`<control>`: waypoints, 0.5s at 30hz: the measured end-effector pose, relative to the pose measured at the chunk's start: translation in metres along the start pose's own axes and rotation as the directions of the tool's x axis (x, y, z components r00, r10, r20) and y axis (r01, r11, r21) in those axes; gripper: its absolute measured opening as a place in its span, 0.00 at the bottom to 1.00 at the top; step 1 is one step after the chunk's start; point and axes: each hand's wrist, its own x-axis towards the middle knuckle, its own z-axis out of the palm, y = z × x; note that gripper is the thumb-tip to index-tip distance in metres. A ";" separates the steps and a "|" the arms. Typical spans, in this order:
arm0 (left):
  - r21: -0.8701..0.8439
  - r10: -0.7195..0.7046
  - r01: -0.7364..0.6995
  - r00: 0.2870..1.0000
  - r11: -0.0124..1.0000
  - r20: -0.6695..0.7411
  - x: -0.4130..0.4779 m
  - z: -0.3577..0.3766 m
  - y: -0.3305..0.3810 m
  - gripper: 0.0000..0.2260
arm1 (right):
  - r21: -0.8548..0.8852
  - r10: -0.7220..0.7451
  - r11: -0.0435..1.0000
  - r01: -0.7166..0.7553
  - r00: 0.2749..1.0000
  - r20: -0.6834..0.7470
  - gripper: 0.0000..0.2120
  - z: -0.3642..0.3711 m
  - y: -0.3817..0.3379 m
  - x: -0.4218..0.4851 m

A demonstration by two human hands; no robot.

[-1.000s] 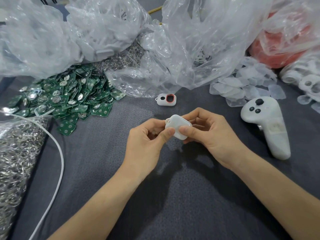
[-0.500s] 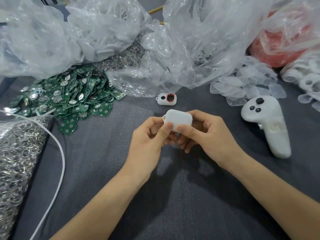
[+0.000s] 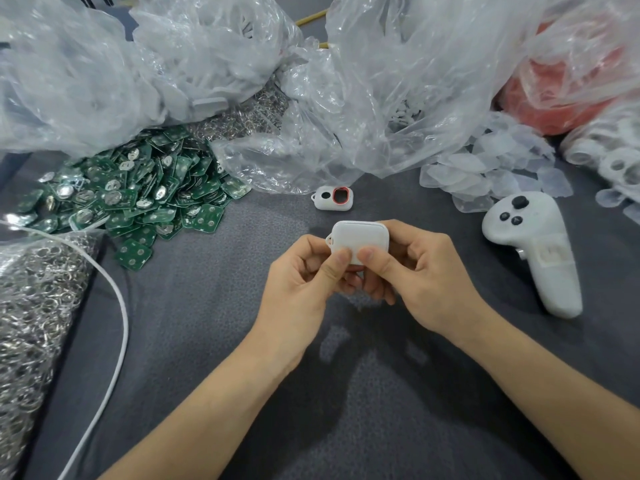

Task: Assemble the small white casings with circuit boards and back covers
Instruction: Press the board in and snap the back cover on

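A small white casing (image 3: 360, 237) with rounded corners and a loop at its left is held above the grey cloth at the centre. My left hand (image 3: 304, 282) and my right hand (image 3: 415, 275) both pinch it, thumbs pressed side by side on its near face, fingers curled behind. Its smooth side faces me; the inside is hidden. A second white casing (image 3: 333, 198) with a red-rimmed opening lies on the cloth just beyond. A heap of green circuit boards (image 3: 138, 195) lies at the left.
Clear plastic bags (image 3: 398, 81) crowd the back; one at the right holds red parts (image 3: 561, 98). Translucent covers (image 3: 485, 171) lie at the right, above a white controller (image 3: 533, 244). A bag of metal rings (image 3: 31, 306) and a white cable (image 3: 121, 306) lie at the left.
The casing has been turned from a tilted pose to square-on and raised slightly. Both thumbs have come together on its near face.
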 end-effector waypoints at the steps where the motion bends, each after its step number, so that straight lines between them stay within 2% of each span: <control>1: 0.043 0.011 -0.012 1.000 0.999 0.013 0.000 -0.001 0.002 0.07 | 0.006 0.010 1.000 -0.010 1.000 0.011 0.10 -0.001 0.000 0.001; 4: 0.231 0.049 -0.071 0.994 0.970 0.100 0.000 -0.005 0.008 0.08 | 0.053 0.050 0.997 -0.056 0.992 0.114 0.11 -0.004 -0.002 0.002; 7: 0.369 0.113 -0.160 0.983 0.916 0.145 -0.003 -0.004 0.010 0.15 | 0.100 0.093 0.988 -0.115 0.976 0.196 0.12 -0.004 -0.002 0.001; 12: 0.292 0.107 -0.154 0.979 0.944 0.172 -0.003 -0.005 0.006 0.18 | 0.223 0.107 0.962 -0.156 0.970 0.218 0.14 0.005 -0.002 -0.003; 15: 0.248 0.092 -0.135 0.980 0.959 0.178 -0.002 -0.007 0.004 0.16 | 0.302 0.116 0.937 -0.174 0.973 0.201 0.15 0.008 -0.001 -0.005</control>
